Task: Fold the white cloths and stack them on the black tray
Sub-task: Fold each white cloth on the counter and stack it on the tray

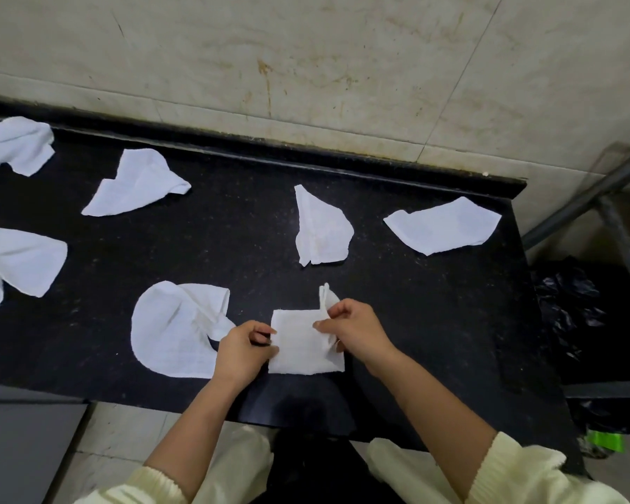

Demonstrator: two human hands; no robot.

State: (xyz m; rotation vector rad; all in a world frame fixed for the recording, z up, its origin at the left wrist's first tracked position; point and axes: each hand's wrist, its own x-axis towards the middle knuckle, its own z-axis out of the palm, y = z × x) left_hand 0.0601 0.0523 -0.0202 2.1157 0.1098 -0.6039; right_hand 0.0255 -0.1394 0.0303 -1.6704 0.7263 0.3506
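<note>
A small white cloth, partly folded into a rough square, lies on the black counter near its front edge. My left hand pinches the cloth's left edge. My right hand pinches its right side, where a loose flap sticks up. Several other white cloths lie unfolded around: one just left of my left hand, one behind, one at the back right, others to the left. I see no black tray that stands apart from the black counter.
A stained beige tiled wall rises behind the counter. To the right stand grey metal bars and a black plastic bag. A grey surface sits at the lower left, below the counter's front edge.
</note>
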